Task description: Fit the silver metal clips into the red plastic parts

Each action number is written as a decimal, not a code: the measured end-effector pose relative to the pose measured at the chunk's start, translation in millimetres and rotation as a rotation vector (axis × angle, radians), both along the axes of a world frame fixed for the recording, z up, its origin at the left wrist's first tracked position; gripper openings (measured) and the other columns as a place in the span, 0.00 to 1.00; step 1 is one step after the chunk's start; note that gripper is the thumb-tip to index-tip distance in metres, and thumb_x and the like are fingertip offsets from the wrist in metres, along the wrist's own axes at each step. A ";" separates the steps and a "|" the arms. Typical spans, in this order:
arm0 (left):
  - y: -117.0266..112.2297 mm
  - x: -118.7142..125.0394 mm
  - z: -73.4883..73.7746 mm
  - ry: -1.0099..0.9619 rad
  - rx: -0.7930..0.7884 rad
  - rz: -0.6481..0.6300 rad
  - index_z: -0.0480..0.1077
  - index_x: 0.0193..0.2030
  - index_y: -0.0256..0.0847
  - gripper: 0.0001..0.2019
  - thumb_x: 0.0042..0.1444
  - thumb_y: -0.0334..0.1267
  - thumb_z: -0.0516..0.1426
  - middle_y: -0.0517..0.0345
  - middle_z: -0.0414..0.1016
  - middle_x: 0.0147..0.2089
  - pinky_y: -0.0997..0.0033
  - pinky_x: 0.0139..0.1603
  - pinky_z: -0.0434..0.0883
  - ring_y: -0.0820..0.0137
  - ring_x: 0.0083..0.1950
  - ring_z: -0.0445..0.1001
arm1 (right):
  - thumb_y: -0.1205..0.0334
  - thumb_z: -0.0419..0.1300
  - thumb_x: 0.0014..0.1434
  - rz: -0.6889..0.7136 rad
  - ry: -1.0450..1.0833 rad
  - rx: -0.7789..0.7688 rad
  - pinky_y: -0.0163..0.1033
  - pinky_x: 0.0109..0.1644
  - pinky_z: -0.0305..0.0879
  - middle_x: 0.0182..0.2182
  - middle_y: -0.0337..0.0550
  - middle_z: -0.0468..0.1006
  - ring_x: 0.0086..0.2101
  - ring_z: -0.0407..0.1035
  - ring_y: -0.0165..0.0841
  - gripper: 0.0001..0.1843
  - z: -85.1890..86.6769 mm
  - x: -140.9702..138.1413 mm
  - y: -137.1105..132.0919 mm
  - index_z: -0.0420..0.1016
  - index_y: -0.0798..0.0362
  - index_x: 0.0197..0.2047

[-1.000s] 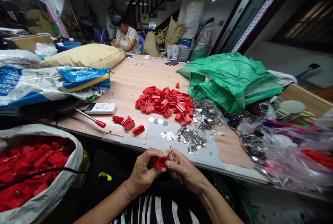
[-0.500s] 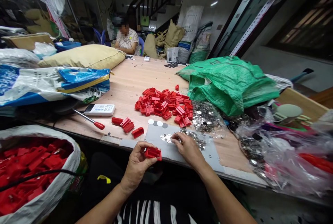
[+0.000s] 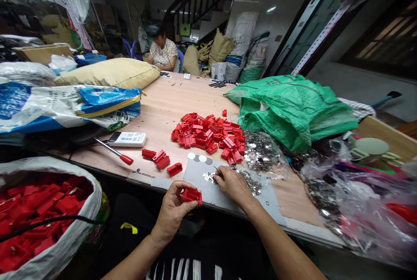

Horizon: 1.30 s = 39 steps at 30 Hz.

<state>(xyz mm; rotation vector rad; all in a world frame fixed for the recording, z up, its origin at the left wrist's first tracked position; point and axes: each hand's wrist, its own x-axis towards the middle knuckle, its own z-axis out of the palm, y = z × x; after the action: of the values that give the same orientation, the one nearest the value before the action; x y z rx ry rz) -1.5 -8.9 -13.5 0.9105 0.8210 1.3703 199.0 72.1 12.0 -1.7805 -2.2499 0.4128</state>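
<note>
My left hand (image 3: 171,209) grips a small red plastic clip (image 3: 191,195) just in front of the table edge. My right hand (image 3: 233,185) rests on a grey sheet (image 3: 200,171) on the table, pinching a thin metal tool whose tip pokes out at its fingertips. It touches a scatter of small shiny metal pieces (image 3: 250,182). A big pile of red clips (image 3: 208,135) lies beyond, and a few loose red clips (image 3: 161,161) lie to the left.
A white sack of red clips (image 3: 39,210) stands at my lower left. A red-handled screwdriver (image 3: 115,153) and a white remote (image 3: 127,139) lie left. Green bag (image 3: 293,108), clear plastic bags (image 3: 355,193) right. A person (image 3: 163,50) sits at the far end.
My right hand left the red clip and reached forward onto the grey sheet among the metal pieces. My left hand kept the clip and lifted slightly toward the table edge.
</note>
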 end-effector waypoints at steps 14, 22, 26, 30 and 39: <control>3.5 2.5 7.3 -0.208 -0.159 -0.039 0.68 0.50 0.42 0.22 0.48 0.33 0.66 0.54 0.76 0.43 0.69 0.43 0.73 0.68 0.43 0.75 | 0.61 0.53 0.60 0.115 0.486 -0.068 0.36 0.32 0.60 0.29 0.37 0.74 0.28 0.66 0.31 0.05 13.2 -1.2 -25.6 0.69 0.50 0.36; 6.6 2.9 12.1 -0.188 -0.177 0.000 0.70 0.53 0.43 0.24 0.47 0.35 0.66 0.56 0.78 0.39 0.71 0.44 0.72 0.70 0.41 0.77 | 0.63 0.54 0.61 0.222 0.561 -0.027 0.38 0.40 0.65 0.37 0.43 0.78 0.35 0.71 0.34 0.08 29.1 -18.4 -49.1 0.73 0.50 0.41; 6.7 4.0 14.9 -0.193 -0.188 0.015 0.71 0.53 0.42 0.24 0.46 0.35 0.66 0.58 0.78 0.38 0.72 0.42 0.72 0.72 0.38 0.76 | 0.66 0.55 0.60 0.246 0.514 0.068 0.37 0.37 0.65 0.32 0.40 0.77 0.31 0.70 0.33 0.06 31.0 -26.9 -54.5 0.72 0.49 0.36; 7.4 5.4 18.3 -0.197 -0.193 0.014 0.73 0.52 0.43 0.24 0.45 0.36 0.67 0.59 0.77 0.37 0.73 0.42 0.72 0.73 0.38 0.75 | 0.68 0.54 0.61 0.311 0.528 0.204 0.40 0.43 0.66 0.36 0.44 0.78 0.38 0.71 0.36 0.08 25.9 -33.3 -55.2 0.73 0.48 0.39; 7.8 4.1 17.6 -0.223 -0.193 -0.022 0.73 0.51 0.44 0.23 0.46 0.35 0.66 0.59 0.77 0.39 0.75 0.41 0.71 0.74 0.38 0.74 | 0.65 0.54 0.62 0.373 0.577 0.114 0.39 0.40 0.65 0.32 0.43 0.76 0.35 0.69 0.34 0.08 23.2 -30.7 -55.8 0.74 0.49 0.34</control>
<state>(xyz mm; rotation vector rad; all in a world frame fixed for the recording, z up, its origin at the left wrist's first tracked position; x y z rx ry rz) 2.6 -1.1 4.1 0.6038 0.7545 1.3210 168.2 16.2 35.2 -1.0033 -2.1068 0.7399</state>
